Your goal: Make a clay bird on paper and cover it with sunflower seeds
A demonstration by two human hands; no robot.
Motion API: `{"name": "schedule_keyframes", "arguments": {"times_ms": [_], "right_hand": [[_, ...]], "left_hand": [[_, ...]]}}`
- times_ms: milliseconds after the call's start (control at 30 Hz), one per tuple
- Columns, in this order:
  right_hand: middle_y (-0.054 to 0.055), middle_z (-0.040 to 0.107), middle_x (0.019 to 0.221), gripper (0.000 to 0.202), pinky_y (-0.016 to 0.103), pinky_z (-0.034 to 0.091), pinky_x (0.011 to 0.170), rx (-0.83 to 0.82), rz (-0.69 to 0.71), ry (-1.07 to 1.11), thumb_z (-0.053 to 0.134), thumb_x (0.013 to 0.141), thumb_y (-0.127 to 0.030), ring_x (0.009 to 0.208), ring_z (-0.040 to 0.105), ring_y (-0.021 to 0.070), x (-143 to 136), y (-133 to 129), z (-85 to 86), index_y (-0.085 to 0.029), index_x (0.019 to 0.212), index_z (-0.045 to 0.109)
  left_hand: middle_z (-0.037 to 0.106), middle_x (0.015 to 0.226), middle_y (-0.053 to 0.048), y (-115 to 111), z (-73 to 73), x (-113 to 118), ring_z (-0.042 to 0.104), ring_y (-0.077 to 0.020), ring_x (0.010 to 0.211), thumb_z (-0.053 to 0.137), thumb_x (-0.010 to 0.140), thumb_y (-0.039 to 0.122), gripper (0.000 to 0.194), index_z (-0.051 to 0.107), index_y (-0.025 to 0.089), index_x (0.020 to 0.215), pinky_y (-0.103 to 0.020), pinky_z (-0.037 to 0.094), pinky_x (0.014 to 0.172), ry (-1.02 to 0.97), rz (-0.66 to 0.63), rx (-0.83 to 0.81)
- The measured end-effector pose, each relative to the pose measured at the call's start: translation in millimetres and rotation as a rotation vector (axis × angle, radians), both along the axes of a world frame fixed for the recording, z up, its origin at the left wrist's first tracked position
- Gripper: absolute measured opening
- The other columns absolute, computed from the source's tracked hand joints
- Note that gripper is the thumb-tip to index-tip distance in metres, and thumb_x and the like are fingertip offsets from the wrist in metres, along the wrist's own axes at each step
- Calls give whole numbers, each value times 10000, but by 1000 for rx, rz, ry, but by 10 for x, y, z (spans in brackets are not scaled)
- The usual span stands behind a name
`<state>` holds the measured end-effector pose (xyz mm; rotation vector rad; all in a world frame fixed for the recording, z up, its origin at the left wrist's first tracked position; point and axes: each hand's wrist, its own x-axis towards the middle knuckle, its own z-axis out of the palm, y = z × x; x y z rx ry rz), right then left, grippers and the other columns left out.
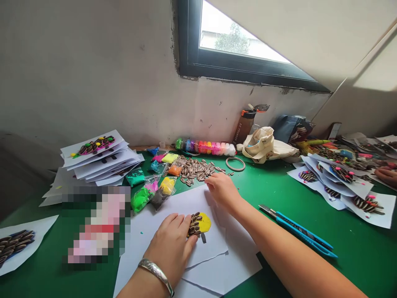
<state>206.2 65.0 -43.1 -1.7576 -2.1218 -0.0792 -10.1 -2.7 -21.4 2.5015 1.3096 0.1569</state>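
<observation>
My left hand (172,242), with a silver bangle on the wrist, lies on a white paper sheet (214,244), fingers stretched out. Its fingertips touch a patch of striped sunflower seeds (194,224) set on a flat yellow clay shape (204,222). A small dark piece (203,237) sits just below the yellow. My right hand (223,191) reaches to the near edge of a loose pile of sunflower seeds (198,169). Its fingers are bent together; whatever is between the fingertips is hidden.
Bags of coloured clay (141,200) lie left of the seeds. A tape ring (235,164) is behind my right hand, a blue utility knife (297,231) right of my forearm. Paper stacks (105,165) with seed pictures stand left and right. A bottle (243,126) stands by the wall.
</observation>
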Motion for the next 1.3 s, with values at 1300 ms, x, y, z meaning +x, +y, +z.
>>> {"name": "schedule_keyframes", "arguments": {"times_ms": [1300], "right_hand": [[25, 597, 756, 166, 242, 405, 638, -76, 172, 497, 525, 829, -39, 706, 530, 147, -309, -897, -125, -172, 818, 625]], "left_hand": [[672, 1060, -122, 39, 42, -14, 567, -296, 1050, 509, 899, 238, 273, 630, 116, 1111, -463, 451, 944, -5, -35, -4]]}}
